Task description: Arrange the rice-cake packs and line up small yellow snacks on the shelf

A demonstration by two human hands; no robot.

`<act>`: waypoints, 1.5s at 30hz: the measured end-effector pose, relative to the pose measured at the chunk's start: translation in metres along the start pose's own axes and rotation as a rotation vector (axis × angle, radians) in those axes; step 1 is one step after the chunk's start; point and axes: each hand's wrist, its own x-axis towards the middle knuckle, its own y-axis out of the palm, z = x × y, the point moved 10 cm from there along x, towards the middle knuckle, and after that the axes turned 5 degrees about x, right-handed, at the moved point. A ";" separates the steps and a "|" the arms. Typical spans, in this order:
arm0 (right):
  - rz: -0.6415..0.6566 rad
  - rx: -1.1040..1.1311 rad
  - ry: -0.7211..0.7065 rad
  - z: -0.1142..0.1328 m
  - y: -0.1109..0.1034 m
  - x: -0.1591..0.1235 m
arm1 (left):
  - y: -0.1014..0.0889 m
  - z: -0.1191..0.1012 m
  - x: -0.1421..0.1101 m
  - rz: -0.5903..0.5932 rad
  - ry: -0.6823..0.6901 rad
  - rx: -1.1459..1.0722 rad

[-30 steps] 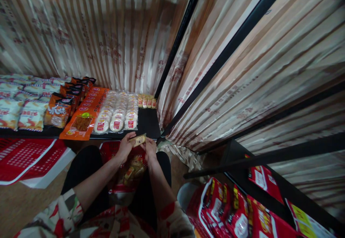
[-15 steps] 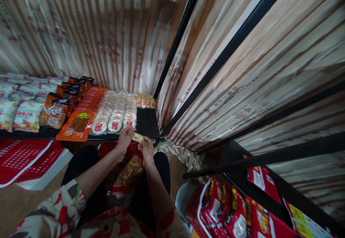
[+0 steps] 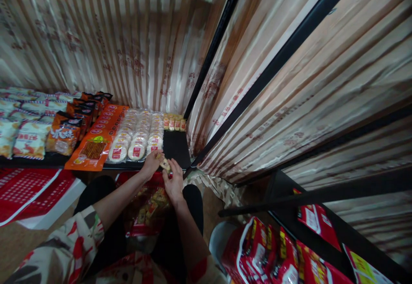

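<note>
A small, oblong, beige wrapped snack (image 3: pixel 165 164) is pinched narrowly by the left hand (image 3: pixel 150 165) and right hand (image 3: pixel 174 183), near the flat black metal shelf (image 3: pixel 175 146). Its alignment is apparently being adjusted; a light, even grip is called for.

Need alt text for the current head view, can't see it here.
Two bare hands, left and right, hold a small wrapped snack above an open bag of similar packets. Ahead, a black shelf carries rows of packaged snacks.
</note>
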 end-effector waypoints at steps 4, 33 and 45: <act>0.014 -0.034 0.013 -0.004 0.005 0.000 | 0.004 0.002 0.001 0.012 -0.010 0.021; -0.091 -0.066 0.074 -0.009 -0.003 0.034 | 0.024 -0.003 0.017 0.084 -0.079 -0.132; -0.137 0.064 0.187 -0.036 0.000 0.051 | 0.027 -0.012 0.039 0.014 -0.026 0.009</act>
